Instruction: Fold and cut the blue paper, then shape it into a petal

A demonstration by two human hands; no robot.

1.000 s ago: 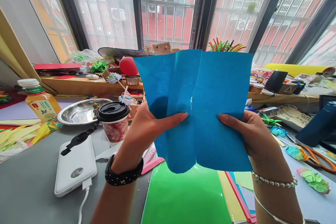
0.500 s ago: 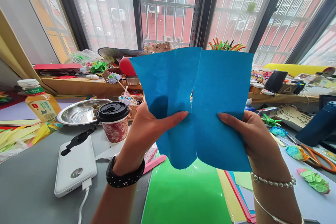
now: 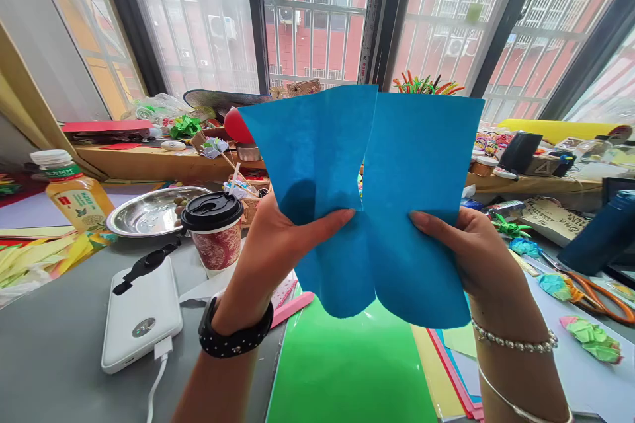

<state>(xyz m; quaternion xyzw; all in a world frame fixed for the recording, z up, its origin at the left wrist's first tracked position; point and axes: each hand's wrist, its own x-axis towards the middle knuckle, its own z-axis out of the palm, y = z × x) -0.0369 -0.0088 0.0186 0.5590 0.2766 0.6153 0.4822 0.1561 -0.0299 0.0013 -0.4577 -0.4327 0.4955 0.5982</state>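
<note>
A sheet of blue paper [image 3: 421,152] is held upright in front of me, split from its top edge down to about the middle, with a narrow gap showing near the end of the split. My left hand [image 3: 292,238] pinches the left half, thumb on the near face and fingers hidden behind. On the right half, my right hand [image 3: 461,244] grips the same way, its thumb pointing inward. Below the paper lies a glossy green sheet [image 3: 347,370] on the desk. Both thumbs sit near the lower end of the split.
To the left stand a lidded paper cup [image 3: 215,244], a white power bank [image 3: 143,317] with a cable, a metal plate [image 3: 133,215] and a juice bottle [image 3: 74,192]. Orange-handled scissors [image 3: 600,297], crumpled paper pieces and a dark blue bottle [image 3: 600,231] lie at the right.
The two upper halves of the blue paper have spread slightly farther apart at their outer corners. The lower edge has flexed a little. Both hands keep their hold.
</note>
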